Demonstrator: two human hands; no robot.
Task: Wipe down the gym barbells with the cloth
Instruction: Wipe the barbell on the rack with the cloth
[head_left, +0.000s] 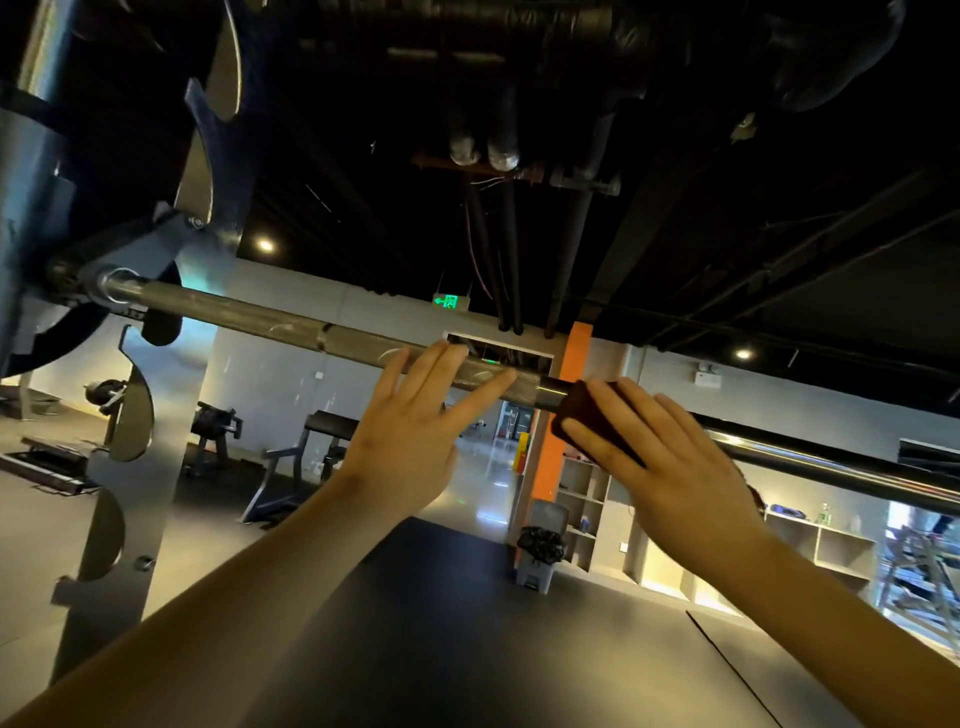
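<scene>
Head view is tilted upward, so dark ceiling pipes (483, 150) are seen above a barbell (291, 319) that is racked at its left end on a steel rack upright (119, 499). The bar is run diagonally from upper left down to the right edge. The left hand (410, 431) is laid flat against the knurled part of the bar, fingers spread and extended, nothing gripped. Just to its right, a dark reddish cloth (592, 415) is pressed onto the smooth section of the bar by the right hand (670, 467); its fingers are stretched over the cloth rather than curled, and whether the thumb is wrapped under the bar cannot be told. The two hands are set near each other, not touching. In the background a green exit sign (447, 300), an orange pillar (561, 415), a grey lined bin (540, 553) and open shelving (841, 545) are seen. A bench (306, 441) is placed on the floor farther back.
</scene>
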